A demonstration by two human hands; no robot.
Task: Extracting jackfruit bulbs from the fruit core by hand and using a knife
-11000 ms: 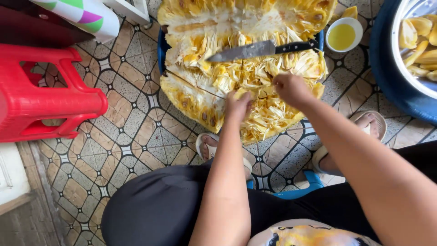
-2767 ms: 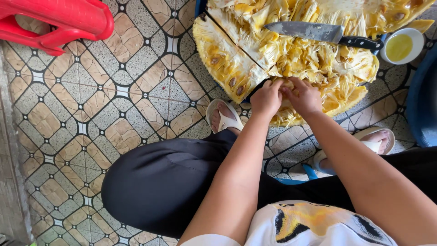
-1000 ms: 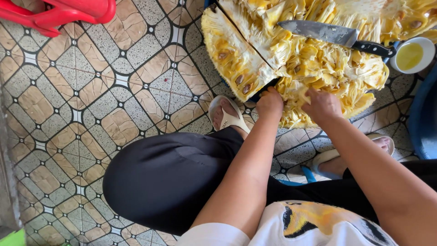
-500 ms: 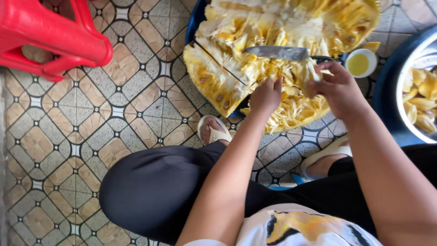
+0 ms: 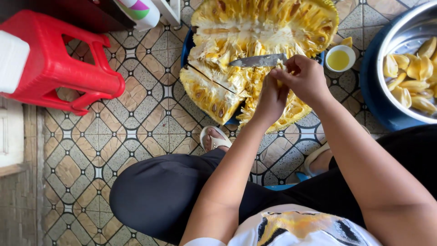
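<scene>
Head view shows my left hand point(image 5: 269, 98) and right hand point(image 5: 304, 77) pinched together on a pale jackfruit strand point(image 5: 279, 76) over the split jackfruit point(image 5: 255, 59) at 12 o'clock, knife point(image 5: 257, 60) parked on top, steel bowl point(image 5: 412, 43) of pods at 2 o'clock.

This looks like the floor of a home kitchen or back room, used for food preparation at ground level. The floor point(image 5: 136, 132) is laid with patterned tiles in brown and grey diamonds. A red plastic stool point(image 5: 59, 64) stands at one side. A large cut-open jackfruit point(image 5: 255, 41) lies on a blue tray, with a knife point(image 5: 257, 60) across it, a small cup of yellow oil point(image 5: 339, 58) beside it, and a metal bowl point(image 5: 400, 36) of pulled fruit pods nearby.
</scene>
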